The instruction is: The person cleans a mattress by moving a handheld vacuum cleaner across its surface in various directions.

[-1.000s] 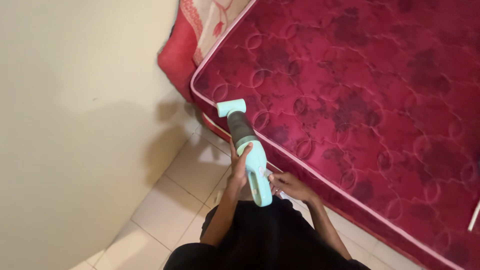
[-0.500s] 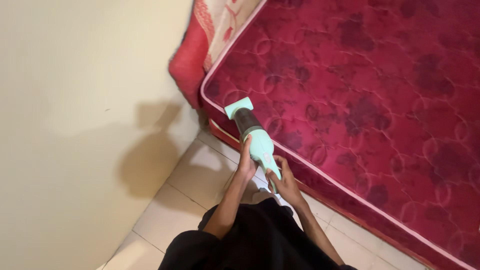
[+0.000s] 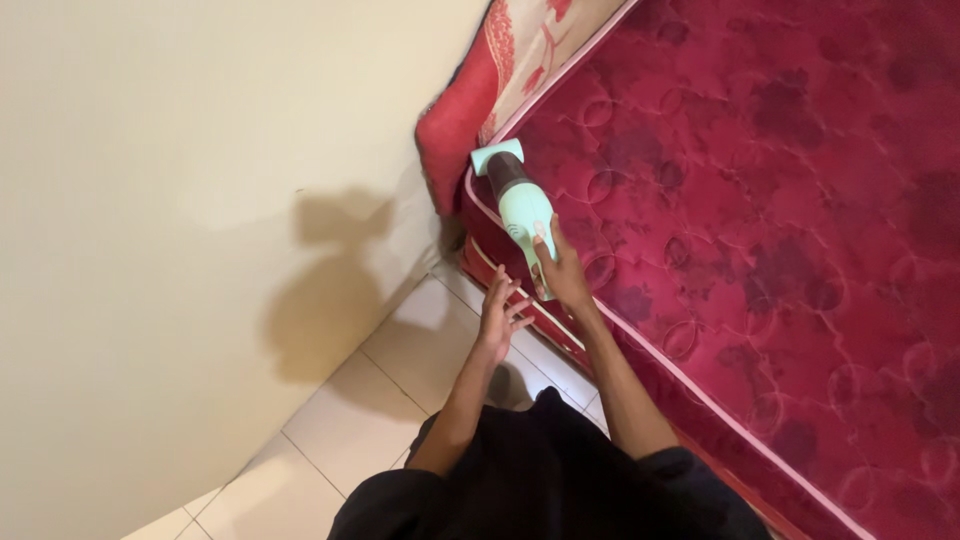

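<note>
A mint-green handheld vacuum (image 3: 520, 205) with a dark dust cup lies along the near corner of a crimson quilted mattress (image 3: 780, 200), its flat nozzle pointing toward the corner. My right hand (image 3: 562, 275) grips the vacuum's handle end. My left hand (image 3: 500, 312) hovers beside the mattress edge just below, fingers spread, holding nothing.
A cream wall (image 3: 200, 200) runs along the left, close to the mattress corner. A red and cream patterned cushion (image 3: 480, 100) is wedged between wall and mattress. Pale floor tiles (image 3: 400, 390) lie below. My dark clothing (image 3: 540, 480) fills the bottom.
My left hand let go of the vacuum and now hangs free. My right hand pushed the vacuum forward to the mattress corner. The camera shifted, so the bed sits further right.
</note>
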